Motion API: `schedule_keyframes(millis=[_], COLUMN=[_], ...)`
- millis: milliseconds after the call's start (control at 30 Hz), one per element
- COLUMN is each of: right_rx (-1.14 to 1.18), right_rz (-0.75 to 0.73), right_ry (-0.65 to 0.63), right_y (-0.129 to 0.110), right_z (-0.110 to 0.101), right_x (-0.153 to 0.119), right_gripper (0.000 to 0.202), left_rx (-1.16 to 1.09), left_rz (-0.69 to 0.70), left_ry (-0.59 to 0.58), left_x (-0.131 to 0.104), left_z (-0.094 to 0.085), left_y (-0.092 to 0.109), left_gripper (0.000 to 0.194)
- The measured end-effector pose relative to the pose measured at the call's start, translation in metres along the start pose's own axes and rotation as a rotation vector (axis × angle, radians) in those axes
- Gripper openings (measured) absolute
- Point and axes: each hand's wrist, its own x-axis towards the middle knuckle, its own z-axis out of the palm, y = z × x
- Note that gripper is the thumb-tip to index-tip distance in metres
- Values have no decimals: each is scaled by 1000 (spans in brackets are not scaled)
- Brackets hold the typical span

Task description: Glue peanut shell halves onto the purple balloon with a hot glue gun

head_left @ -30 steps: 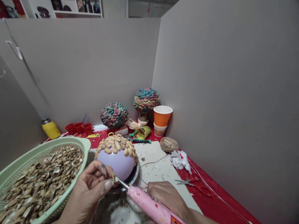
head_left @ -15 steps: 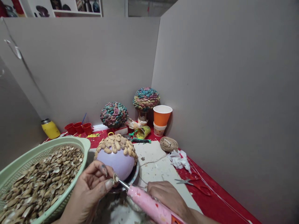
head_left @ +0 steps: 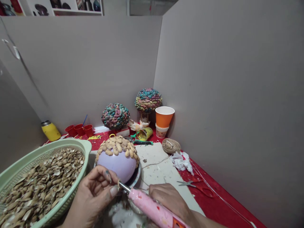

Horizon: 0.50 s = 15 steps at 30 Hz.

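My left hand (head_left: 93,196) pinches a small peanut shell (head_left: 118,184) between thumb and fingers, right at the metal nozzle of a pink hot glue gun (head_left: 152,209). My right hand (head_left: 169,201) grips that glue gun low in the view. Just behind them stands a lilac ball (head_left: 117,164) whose top is covered with glued peanut shells; it rests in a round dish (head_left: 136,177). To the left, a pale green basket (head_left: 78,145) holds a heap of empty peanut shells.
Grey partition walls close in the back and right. On the red tabletop: two painted shell balls (head_left: 115,115), stacked orange cups (head_left: 164,118), a twine roll (head_left: 171,145), crumpled tissue (head_left: 181,161), red scissors (head_left: 197,186), small red cups (head_left: 79,129), a yellow bottle (head_left: 50,130), a grey board (head_left: 156,161).
The shell in my left hand and the glue gun nozzle have dropped slightly lower, and the view has tilted a little. Nothing else has moved.
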Motion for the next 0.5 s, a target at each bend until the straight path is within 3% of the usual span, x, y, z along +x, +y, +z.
schedule_keyframes(millis=[500], right_rx=[-45], right_rz=[-108], right_ry=[29], right_y=[0], right_z=[1], right_x=[1], right_gripper=[54], left_rx=[10], left_rz=[26], left_ry=[28], left_x=[1], left_z=[0], left_y=[2], left_gripper=[29])
